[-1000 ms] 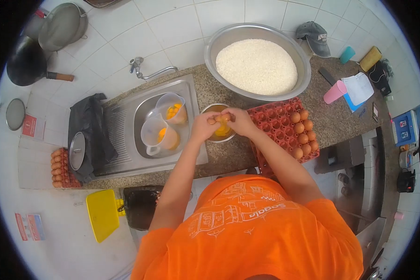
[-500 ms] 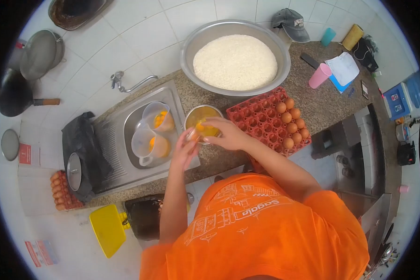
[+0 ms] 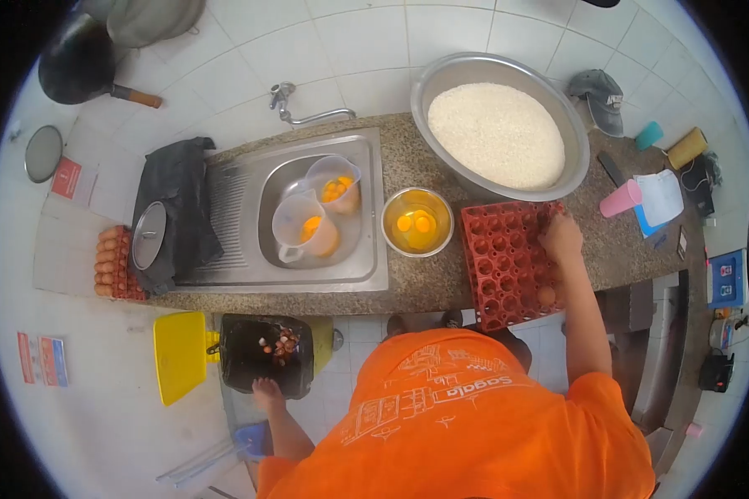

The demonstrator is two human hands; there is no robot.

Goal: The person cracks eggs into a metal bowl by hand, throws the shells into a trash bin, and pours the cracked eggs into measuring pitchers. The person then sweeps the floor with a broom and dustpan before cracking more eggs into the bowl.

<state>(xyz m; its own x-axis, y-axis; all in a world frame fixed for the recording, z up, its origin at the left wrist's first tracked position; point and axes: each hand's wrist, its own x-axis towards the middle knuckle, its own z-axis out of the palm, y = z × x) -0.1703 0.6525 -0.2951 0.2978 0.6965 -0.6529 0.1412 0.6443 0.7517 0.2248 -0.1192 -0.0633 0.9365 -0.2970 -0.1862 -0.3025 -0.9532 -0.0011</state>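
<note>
My right hand (image 3: 562, 241) is at the upper right of the red egg tray (image 3: 493, 279), fingers curled down over an egg that the hand mostly hides. One brown egg (image 3: 546, 295) shows beside my forearm, which covers the tray's right side. My left hand (image 3: 267, 394) is at the near edge of the black bin (image 3: 250, 374), fingers stretched out and holding nothing I can see. Broken eggshells (image 3: 285, 345) lie in the bin. Between sink and tray stands a metal bowl (image 3: 394, 239) with two yolks in egg white.
Two clear plastic jugs with yolks, a front jug (image 3: 290, 223) and a rear jug (image 3: 351, 172), stand in the sink (image 3: 374, 208). A large basin (image 3: 441, 150) of white grainy food is behind the tray. A pink cup (image 3: 622, 200) stands right; more eggs (image 3: 106, 262) sit far left.
My hands have parted from over the metal bowl, where they held an eggshell. The left went down to the bin, the right to the egg tray. The view has shifted left.
</note>
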